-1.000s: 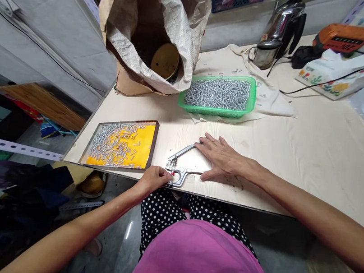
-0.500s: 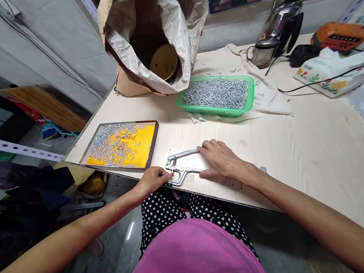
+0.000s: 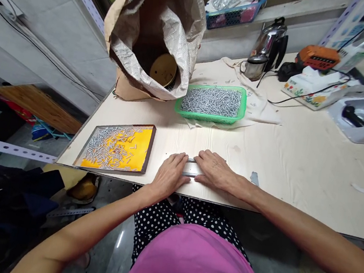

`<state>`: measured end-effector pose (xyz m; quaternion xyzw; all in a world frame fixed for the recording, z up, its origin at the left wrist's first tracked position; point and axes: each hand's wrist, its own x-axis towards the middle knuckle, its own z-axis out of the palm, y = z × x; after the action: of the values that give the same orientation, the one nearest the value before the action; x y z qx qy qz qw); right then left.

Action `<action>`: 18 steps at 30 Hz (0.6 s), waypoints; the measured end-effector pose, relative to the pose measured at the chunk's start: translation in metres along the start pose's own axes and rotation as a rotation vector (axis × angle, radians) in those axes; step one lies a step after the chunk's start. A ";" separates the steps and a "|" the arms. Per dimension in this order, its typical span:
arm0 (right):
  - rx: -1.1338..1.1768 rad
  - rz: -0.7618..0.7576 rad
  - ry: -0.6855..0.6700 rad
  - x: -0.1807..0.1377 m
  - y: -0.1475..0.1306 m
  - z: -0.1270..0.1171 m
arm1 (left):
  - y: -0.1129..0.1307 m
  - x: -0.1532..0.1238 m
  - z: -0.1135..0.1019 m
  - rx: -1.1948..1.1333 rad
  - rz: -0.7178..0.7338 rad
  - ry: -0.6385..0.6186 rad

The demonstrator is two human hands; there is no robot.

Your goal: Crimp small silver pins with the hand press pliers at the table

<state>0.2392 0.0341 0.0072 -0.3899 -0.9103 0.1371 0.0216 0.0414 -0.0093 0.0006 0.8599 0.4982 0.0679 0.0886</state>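
A silver metal plier-like press tool (image 3: 191, 168) lies at the near edge of the pale wooden table (image 3: 301, 163), its handles squeezed together. My left hand (image 3: 169, 175) lies flat over its head end, fingers stretched on top. My right hand (image 3: 213, 168) presses down on its handles, fingers curled over them. Most of the tool is hidden under both hands.
A brown-framed tray (image 3: 117, 147) with a yellow bottom holds several small metal pieces at the left. A green basket (image 3: 211, 102) full of screws stands behind, beside an open paper sack (image 3: 153, 32). A kettle (image 3: 266, 49), boxes and cables sit at the back right.
The tool's handles were spread apart; they are now pressed together. My left hand moved from the tool's jaw onto its top, and my right hand came down on the handles.
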 end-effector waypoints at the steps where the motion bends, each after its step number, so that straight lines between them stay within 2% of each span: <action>1: 0.002 0.001 -0.003 -0.001 -0.001 -0.001 | -0.002 0.008 0.001 0.013 0.025 -0.037; 5: 0.011 -0.015 0.007 -0.005 -0.005 -0.002 | -0.009 0.024 0.003 0.045 0.089 -0.186; 7: 0.025 -0.023 0.025 -0.006 -0.006 0.001 | -0.010 0.025 0.002 0.043 0.103 -0.218; 11: 0.054 -0.017 0.083 -0.006 -0.006 0.014 | -0.008 0.021 0.003 0.002 0.109 -0.211; 18: 0.043 0.004 0.088 -0.001 -0.005 0.029 | -0.010 0.021 0.012 -0.034 0.098 -0.166</action>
<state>0.2319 0.0237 -0.0199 -0.3967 -0.9046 0.1393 0.0699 0.0464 0.0129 -0.0126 0.8843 0.4451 0.0090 0.1410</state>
